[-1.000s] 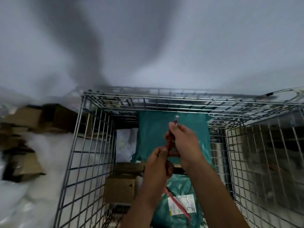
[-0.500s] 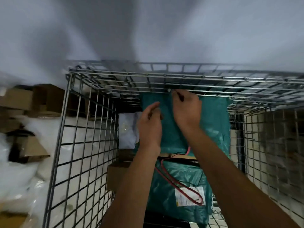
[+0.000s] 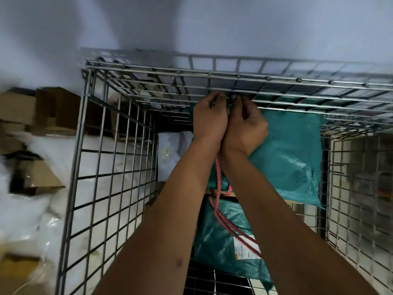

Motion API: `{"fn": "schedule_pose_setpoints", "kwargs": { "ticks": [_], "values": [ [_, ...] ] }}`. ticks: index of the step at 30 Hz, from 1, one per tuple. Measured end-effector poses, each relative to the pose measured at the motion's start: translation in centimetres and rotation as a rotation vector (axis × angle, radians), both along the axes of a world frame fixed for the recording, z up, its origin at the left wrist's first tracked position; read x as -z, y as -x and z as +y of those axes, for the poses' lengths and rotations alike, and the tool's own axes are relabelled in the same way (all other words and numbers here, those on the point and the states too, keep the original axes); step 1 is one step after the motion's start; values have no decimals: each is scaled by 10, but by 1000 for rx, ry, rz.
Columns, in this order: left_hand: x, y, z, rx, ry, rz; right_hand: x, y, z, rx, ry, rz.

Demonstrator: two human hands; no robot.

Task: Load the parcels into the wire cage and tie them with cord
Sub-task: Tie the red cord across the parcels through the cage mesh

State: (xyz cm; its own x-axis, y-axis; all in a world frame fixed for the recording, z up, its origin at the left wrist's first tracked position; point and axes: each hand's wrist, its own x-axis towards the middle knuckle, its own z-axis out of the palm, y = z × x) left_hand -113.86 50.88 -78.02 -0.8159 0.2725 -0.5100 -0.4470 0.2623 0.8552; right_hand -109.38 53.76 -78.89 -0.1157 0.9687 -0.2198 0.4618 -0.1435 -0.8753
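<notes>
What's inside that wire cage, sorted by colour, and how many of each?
Teal parcels: 2, upper and lower
White parcel: 1
Brown box: 1, partly hidden
Red cord: 1
Total: 5

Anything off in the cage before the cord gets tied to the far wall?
Nothing damaged or spilled. The upper teal parcel leans tilted against the far wall of the wire cage, not flat. The red cord trails slack across the lower teal parcel, below the left hand and right hand.
</notes>
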Motion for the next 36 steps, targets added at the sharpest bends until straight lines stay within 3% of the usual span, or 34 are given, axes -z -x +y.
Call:
{"fn": "schedule_pose_setpoints", "kwargs": {
  "ticks": [4,6,10,13,17,23,27,31,34,36],
  "values": [
    [0,5,-5,33,28,10,6,-10,1,-25,-33,-115],
    [0,5,-9,-4,-1,11,9,-16,4,9,-12,-26],
    [4,3,-21,-190,-29,112,7,-14,-6,-207,50,205],
    [9,9,-33,-268,-13,97,7,-2,-10,-252,86,253],
    [7,19,-42,-190,-24,74,7,14,-15,-264,73,223],
    [-1,35,-38,19,16,68,17,32,-14,-261,-46,28],
    [-4,45,-34,112,43,-33,17,32,-7,-414,91,241],
    [3,44,-28,123,176,218,13,34,7,-504,154,152],
    [-2,27,-29,-16,225,359,4,20,0,-497,217,281],
    [-5,11,-42,-164,214,319,-1,5,-10,-443,300,375]
  ]
}}
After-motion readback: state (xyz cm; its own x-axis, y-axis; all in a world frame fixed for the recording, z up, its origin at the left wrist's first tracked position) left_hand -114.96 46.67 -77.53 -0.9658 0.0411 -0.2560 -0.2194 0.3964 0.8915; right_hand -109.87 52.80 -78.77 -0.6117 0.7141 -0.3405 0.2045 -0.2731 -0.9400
